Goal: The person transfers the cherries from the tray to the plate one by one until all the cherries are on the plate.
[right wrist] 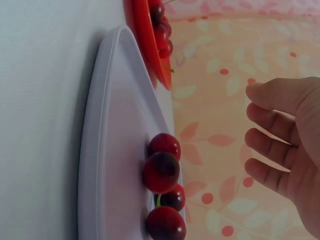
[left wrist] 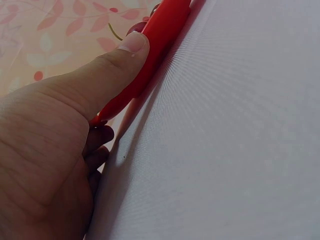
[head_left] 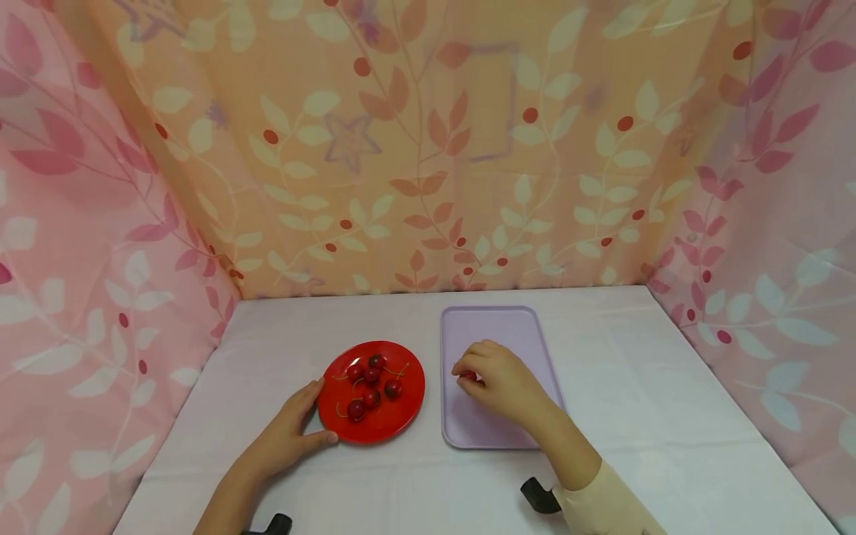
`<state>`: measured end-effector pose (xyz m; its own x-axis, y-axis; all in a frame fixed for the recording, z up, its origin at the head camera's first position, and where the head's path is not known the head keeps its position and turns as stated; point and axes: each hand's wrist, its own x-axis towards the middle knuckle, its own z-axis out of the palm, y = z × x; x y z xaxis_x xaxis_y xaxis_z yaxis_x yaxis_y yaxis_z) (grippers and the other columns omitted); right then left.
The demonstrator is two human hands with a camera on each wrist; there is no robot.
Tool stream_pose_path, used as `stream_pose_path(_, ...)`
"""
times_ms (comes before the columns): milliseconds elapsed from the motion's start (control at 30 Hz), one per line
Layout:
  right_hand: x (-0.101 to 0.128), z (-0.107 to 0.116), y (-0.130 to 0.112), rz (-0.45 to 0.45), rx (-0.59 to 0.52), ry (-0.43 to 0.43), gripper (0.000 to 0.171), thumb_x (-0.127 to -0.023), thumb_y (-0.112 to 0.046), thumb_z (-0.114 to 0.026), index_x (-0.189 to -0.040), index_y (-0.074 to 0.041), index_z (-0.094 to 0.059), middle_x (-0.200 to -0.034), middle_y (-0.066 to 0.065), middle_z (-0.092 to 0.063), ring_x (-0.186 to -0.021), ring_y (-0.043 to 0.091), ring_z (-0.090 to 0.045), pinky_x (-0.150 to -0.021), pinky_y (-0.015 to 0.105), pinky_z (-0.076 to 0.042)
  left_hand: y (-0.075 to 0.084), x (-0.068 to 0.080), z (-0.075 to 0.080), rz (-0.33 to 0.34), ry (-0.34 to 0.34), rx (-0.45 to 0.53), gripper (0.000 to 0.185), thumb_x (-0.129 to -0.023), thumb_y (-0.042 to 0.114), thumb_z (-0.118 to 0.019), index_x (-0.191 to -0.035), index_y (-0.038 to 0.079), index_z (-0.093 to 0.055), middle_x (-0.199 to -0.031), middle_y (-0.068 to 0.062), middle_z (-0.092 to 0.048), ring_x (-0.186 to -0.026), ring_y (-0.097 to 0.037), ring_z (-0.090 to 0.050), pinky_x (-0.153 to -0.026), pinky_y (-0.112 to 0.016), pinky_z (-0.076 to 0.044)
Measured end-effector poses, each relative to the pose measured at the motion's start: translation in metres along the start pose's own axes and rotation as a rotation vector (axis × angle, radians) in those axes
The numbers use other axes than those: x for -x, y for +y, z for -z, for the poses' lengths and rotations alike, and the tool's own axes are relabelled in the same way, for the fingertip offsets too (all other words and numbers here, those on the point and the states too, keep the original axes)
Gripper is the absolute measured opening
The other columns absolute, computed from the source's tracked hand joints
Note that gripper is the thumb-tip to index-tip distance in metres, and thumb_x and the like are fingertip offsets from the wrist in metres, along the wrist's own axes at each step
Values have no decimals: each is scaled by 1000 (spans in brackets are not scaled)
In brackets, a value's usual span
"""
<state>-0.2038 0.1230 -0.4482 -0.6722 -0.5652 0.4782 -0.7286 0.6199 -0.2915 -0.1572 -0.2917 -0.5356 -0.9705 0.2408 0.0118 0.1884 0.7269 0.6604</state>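
Note:
My left hand [head_left: 289, 432] holds the red plate [head_left: 406, 416] by its left side. In the left wrist view the thumb [left wrist: 112, 70] lies along the plate's edge, with the other fingers partly hidden behind it. Several dark red cherries [head_left: 371, 399], some with green stems, lie on the plate. Over the light purple tray [head_left: 491, 323] is my right hand [head_left: 498, 379], fingers loosely bent and apart from the thumb, nothing between them. Close below it, several cherries [right wrist: 161, 172] rest on the tray; in the head view the hand hides most of them.
A white cloth [head_left: 428, 490] covers the table under the plate and tray, which stand side by side with a narrow gap. Patterned curtains [head_left: 428, 148] rise behind the table and on both sides. A black wrist mount [head_left: 540, 496] sits at the right sleeve.

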Motion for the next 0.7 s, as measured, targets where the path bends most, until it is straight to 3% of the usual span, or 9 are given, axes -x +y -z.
stream_pose_path(300, 7, 5, 5, -15, -46, 13, 14, -83, -9, -84, -90, -19, -77, -89, -7, -70, -88, 10, -58, -81, 30, -54, -1, -1, 1, 2, 0, -5, 110, -79, 60, -80, -163, 14, -27, -167, -17, -29, -153, -42, -23, -119, -66, -25)
stream_pose_path(700, 15, 17, 24, -135, -32, -13, 13, -85, -11, -82, -96, -17, -77, -96, -8, -70, -98, 14, -62, -90, 39, -55, 0, 0, 0, 15, -10, -8, 111, -79, 61, -80, -164, 14, -26, -167, -17, -27, -154, -42, -22, -120, -67, -24)
